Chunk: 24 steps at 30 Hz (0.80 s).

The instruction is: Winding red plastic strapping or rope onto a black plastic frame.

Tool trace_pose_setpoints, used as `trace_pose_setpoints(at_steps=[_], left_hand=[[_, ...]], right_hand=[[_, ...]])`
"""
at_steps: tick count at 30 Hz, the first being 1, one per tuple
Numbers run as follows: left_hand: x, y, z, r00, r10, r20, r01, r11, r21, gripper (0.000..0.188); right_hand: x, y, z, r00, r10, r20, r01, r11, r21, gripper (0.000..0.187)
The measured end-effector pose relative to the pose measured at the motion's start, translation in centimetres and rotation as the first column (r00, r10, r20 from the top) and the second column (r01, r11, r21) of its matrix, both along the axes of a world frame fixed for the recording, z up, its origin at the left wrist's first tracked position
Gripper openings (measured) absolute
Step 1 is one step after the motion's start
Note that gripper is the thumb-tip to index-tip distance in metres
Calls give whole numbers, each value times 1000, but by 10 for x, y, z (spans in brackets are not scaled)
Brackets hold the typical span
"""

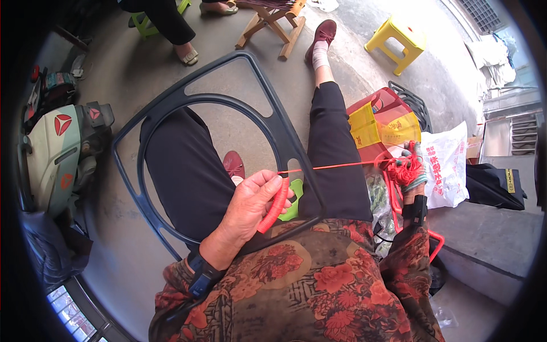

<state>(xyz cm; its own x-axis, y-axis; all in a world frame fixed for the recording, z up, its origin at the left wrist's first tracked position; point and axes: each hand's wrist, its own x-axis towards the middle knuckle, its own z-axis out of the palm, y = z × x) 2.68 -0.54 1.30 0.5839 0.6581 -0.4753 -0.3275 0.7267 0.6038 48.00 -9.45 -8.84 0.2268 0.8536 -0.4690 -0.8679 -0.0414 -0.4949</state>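
Across my lap rests a dark grey frame [268,80] with a large round opening, like a chair seat frame. Part of its inner ring is tightly wound with red cord [274,208]. My left hand [249,200] is closed round this wound section, thumb on top by its upper end. From there a single strand runs taut to the right, over my thigh. My right hand [415,168], in a greyish glove, grips a loose red cord bundle [401,170] out to the right side. Its fingers are partly covered by the loops.
A yellow stool [396,43] stands far right. Beside my right leg are a red and yellow bag [384,122], a white plastic bag [447,162] and a concrete ledge [484,239]. A scooter [62,159] is at left. Another person's legs [171,25] and a wooden folding stool [270,28] are ahead.
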Motion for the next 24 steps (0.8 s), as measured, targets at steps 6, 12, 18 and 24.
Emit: trace_pose_setpoints(at_steps=[6, 12, 18, 24], left_hand=[[-2, 3, 5, 994, 88, 70, -84, 995, -59, 13], [-1, 6, 15, 999, 29, -33, -30, 998, -46, 9], [6, -1, 10, 989, -134, 67, 143, 974, -175, 14], [4, -14, 2, 981, 115, 156, -90, 983, -160, 25]], right_hand=[[-53, 32, 38, 856, -115, 504, 235, 955, -181, 30], [-187, 80, 99, -133, 36, 991, -165, 985, -58, 36], [-268, 121, 80, 748, 420, 514, -447, 891, -78, 24], [-276, 111, 117, 602, 684, -413, -643, 721, 257, 54]])
